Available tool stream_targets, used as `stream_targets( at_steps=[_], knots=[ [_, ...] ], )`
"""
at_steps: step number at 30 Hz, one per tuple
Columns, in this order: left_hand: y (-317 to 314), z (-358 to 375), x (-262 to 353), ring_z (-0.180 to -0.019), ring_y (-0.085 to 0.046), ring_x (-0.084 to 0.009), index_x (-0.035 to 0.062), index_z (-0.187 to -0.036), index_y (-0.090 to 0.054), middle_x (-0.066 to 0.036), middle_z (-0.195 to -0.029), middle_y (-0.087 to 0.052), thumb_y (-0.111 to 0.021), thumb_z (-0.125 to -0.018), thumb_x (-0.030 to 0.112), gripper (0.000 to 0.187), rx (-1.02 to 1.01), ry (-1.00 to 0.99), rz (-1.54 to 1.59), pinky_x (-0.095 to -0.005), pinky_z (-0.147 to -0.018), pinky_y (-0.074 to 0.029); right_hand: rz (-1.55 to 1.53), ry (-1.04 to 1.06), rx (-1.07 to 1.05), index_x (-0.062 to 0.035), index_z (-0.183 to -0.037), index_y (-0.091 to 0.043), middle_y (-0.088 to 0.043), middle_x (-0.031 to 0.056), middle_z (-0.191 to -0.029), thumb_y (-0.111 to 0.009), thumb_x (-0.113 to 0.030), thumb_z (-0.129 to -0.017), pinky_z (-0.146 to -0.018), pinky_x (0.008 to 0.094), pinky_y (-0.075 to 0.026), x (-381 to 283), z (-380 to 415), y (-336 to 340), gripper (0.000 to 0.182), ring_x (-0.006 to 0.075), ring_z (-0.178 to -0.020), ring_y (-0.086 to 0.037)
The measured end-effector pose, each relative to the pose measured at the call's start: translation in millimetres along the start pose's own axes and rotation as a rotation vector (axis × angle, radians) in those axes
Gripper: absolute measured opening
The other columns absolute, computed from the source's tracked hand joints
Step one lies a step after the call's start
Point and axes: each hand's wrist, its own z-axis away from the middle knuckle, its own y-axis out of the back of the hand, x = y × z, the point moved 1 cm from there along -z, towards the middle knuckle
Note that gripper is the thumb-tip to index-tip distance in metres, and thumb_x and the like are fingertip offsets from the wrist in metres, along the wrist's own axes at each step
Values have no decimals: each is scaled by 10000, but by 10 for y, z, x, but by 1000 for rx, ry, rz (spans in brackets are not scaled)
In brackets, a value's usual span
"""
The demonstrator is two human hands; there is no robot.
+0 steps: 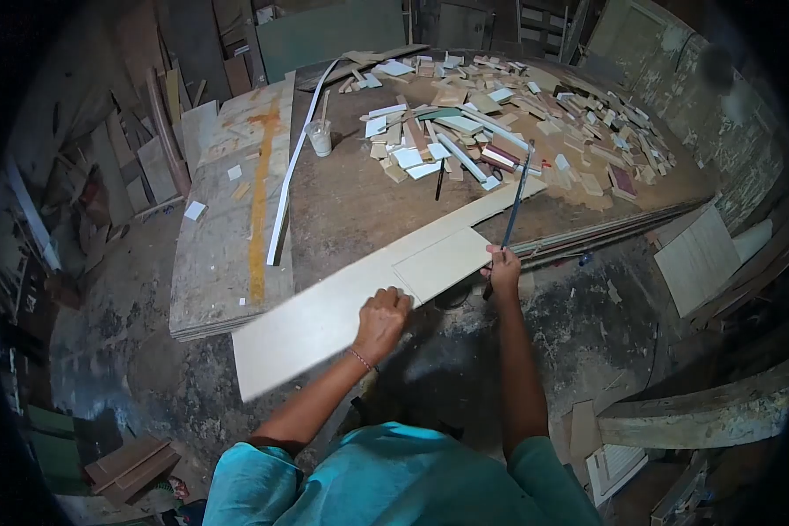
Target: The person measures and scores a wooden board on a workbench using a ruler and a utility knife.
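A long pale wooden board (316,316) lies slantwise over the near edge of the worktable, its left end sticking out past it. Thin dark lines mark a rectangle near its right part, where the board steps down to a narrower strip (510,198). My left hand (384,316) is closed at the board's near edge, knuckles up, beside the marked rectangle. My right hand (502,270) grips a long, thin dark tool (519,195), seen nearly edge-on, which points away from me across the narrow strip. Its exact kind I cannot tell.
Many wood offcuts (465,123) are heaped on the worktable (359,206). A cup (321,140) with a stick in it stands left of them, next to a long white strip (291,184). A stained board (219,210) forms the left side. Planks lean around the floor.
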Motion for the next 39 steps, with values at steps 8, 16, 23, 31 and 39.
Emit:
stream_targets(
  at_steps=[8,16,23,31,39],
  knots=[
    [-17,177,320,-751,-488,-239,46,-803,-504,-107,-789,-466,-498,-672,31,132,-76,73,17,-340,-632,-403,63,220,76,-22,-879,-594,-509,-6,-646,-502,-56,-812,-416,191,-373,-297,287,-43,119,51,-493,-443],
    [-238,464,273,-1060,-379,-301,30,-940,-456,-150,-1049,-413,-691,-476,68,521,-50,112,25,-536,-862,-240,52,274,-81,-41,-876,-607,-435,-49,-578,-513,-36,-795,-448,191,-277,-328,319,-508,124,26,-503,-361],
    [-393,395,179,-1087,-362,-336,-13,-992,-446,-198,-1092,-395,-625,-696,218,417,-53,197,90,-559,-888,-215,186,368,-75,-13,-846,-602,-531,21,-635,-507,-32,-780,-510,238,-355,-229,26,-923,117,90,-550,-443],
    [-265,-28,-761,-1067,-346,-386,-66,-1179,-323,-270,-1114,-390,-606,-735,297,640,262,509,51,-450,-883,-285,418,317,-225,-27,-861,-605,-605,151,-757,-498,-64,-754,-654,314,-429,-343,13,-1219,156,243,-702,-577],
    [-130,-893,-1511,-1056,-412,-404,-148,-1170,-298,-326,-1134,-392,-599,-733,432,786,345,726,240,-435,-857,-353,398,287,-244,-43,-857,-618,-614,154,-812,-494,-84,-761,-702,323,-430,-265,-217,-1442,162,270,-769,-585]
  ],
)
